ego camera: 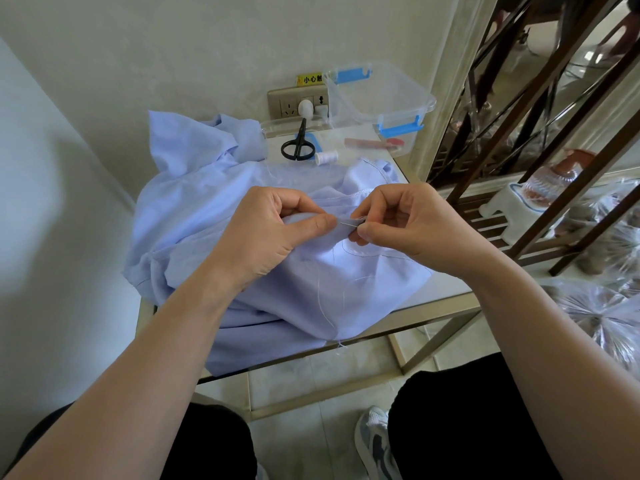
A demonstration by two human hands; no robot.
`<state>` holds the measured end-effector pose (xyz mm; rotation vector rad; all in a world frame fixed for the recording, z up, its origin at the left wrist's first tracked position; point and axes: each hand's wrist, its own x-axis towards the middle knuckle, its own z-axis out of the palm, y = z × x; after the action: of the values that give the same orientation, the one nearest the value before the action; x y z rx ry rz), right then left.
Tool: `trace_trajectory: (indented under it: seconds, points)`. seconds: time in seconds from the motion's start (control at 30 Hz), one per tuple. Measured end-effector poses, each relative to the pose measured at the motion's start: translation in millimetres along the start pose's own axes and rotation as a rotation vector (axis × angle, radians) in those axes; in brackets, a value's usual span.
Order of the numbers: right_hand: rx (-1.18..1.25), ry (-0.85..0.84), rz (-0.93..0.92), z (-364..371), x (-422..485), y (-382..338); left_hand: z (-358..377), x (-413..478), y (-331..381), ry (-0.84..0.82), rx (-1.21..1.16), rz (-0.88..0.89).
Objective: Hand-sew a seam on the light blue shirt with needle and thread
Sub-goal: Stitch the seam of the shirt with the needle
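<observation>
Pretty tight setup here. The little glass-topped table [446, 289] is tucked into a corner, with wall right behind it and on the left, and a brown metal rack [519, 188] standing just beside its right edge. The light blue shirt [214, 216] covers most of the top, bunched up at the back left against the wall and spilling over the near and left edges. The only bare tabletop is a strip along the right side, toward the near right corner.

The back of the table is busy too. Black scissors [298, 143] lie on a clear lid, touching or almost touching a white thread spool [326, 156]. A clear plastic box [381, 98] with blue latches sits in the far right corner, in front of a wall outlet [294, 102].

Both hands are up over the middle of the shirt, close together, forearms coming in from the bottom corners. The left hand [273, 233] has its fingers curled under and its thumb pressed flat on top, pinching a fold of the fabric. The right hand [408, 223] is curled as well, with thumb and forefinger pinching the needle [349, 221]. The needle lies roughly level, its tip pointing at the left thumb and sitting right at the fold. A loose white thread [322, 303] trails down the shirt's front toward the near table edge.
</observation>
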<state>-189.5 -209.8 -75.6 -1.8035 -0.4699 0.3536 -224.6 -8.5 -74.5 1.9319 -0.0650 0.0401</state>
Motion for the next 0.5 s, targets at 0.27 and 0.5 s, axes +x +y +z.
trace_trajectory:
  seconds: [0.27, 0.5]
  points:
    - [0.094, -0.048, -0.029, -5.9, -2.6, -0.3, -2.9, 0.8, 0.3, -0.026, -0.055, -0.041]
    - [0.151, -0.104, -0.073, -8.6, -1.0, 5.4, -3.5, 1.8, 1.1, -0.075, -0.111, -0.081]
